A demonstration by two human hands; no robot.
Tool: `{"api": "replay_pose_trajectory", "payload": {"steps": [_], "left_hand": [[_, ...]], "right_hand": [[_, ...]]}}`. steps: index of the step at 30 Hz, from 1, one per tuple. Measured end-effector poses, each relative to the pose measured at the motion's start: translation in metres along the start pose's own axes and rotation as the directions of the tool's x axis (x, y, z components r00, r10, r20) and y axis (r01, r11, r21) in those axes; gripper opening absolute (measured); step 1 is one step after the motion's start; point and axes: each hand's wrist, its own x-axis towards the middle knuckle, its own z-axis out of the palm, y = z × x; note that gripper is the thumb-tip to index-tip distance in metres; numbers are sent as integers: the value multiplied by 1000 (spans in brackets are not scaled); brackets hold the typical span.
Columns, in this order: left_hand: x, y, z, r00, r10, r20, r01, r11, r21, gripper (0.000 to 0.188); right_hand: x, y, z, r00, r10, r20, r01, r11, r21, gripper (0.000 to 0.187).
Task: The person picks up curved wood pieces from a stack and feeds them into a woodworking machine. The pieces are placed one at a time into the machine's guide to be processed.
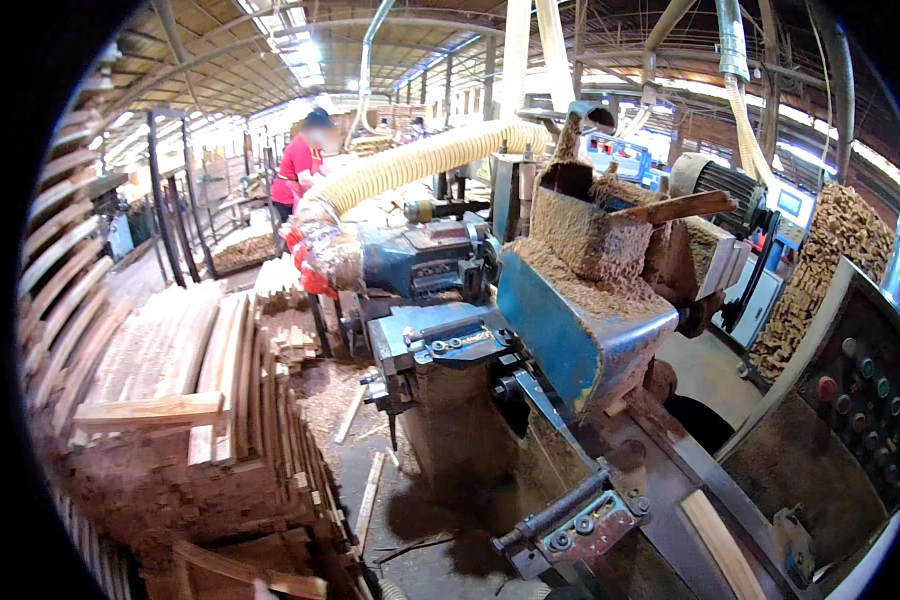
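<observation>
At the lower edge, a small pinkish tip (262, 588) shows beside a curved wooden piece (220, 564). It looks like a fingertip of my left hand, but the rest is cut off, so its grip cannot be made out. No part of my right hand shows. Ahead stands a blue woodworking machine (545, 315), its hood thick with sawdust. A pale wooden strip (718, 540) lies along its bed at the lower right, near a clamp bar (575, 515).
Stacked curved boards (160, 345) fill the left. A ribbed cream hose (440, 165) arches over the machinery. A button panel (860, 400) stands at the right. Offcuts (368, 500) litter the floor. Farther back, a person in red (298, 165) stands, and wood pieces (835, 260) are piled at the right.
</observation>
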Motion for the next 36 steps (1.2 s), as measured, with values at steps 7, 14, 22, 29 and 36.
{"api": "replay_pose_trajectory", "payload": {"steps": [7,14,22,29,36], "left_hand": [[-150,-62,-58,881,341,327,-472,671,571,45],[-377,-77,107,849,157,504,-329,904,274,51],[-536,-170,172,353,-148,924,-54,982,179,78],[-348,-132,127,600,68,797,-592,708,385,53],[-86,29,-91,898,439,41,41,-174,984,96]], "right_hand": [[136,-28,-9,904,-270,-330,348,915,203,45],[284,-109,26,803,-477,-357,587,738,332,57],[150,-102,29,837,-429,-341,548,658,516,91],[21,11,-49,973,56,223,-102,974,200,73],[31,-1,-7,984,103,-147,-59,959,276,53]]}}
